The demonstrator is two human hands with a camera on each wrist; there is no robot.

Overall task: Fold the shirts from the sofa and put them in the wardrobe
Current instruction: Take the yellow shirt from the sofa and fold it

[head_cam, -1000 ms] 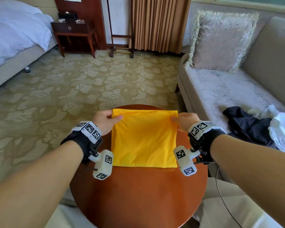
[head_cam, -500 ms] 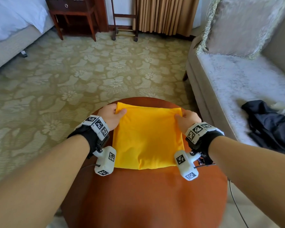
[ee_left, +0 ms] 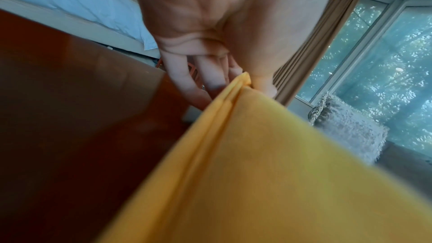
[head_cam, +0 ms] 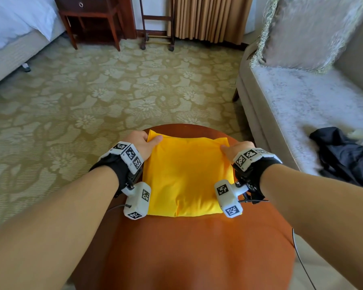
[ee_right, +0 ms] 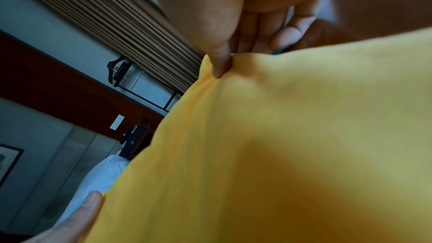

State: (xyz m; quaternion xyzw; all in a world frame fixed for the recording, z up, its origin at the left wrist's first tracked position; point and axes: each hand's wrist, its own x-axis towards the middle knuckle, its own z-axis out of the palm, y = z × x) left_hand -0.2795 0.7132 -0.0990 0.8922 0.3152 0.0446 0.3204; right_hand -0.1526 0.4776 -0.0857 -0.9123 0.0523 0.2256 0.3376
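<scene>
Head view: a folded yellow shirt [head_cam: 187, 176] is laid flat on the round wooden counter [head_cam: 197, 248]. Its far corners are pinched, one by the left hand [head_cam: 142, 144] and one by the right hand [head_cam: 236, 150], thumbs on top. A dark garment [head_cam: 344, 153] is left on the sofa [head_cam: 302, 101] nearby.

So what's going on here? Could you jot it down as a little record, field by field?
Place: bedroom with round wooden table, sofa, bed
Item in hand: yellow shirt, folded into a square, lying on the table
Left hand: pinches the shirt's far left corner, thumb on top
Right hand: pinches the far right corner
Still waiting: dark garment crumpled on the sofa seat
Wardrobe: not in view
</scene>
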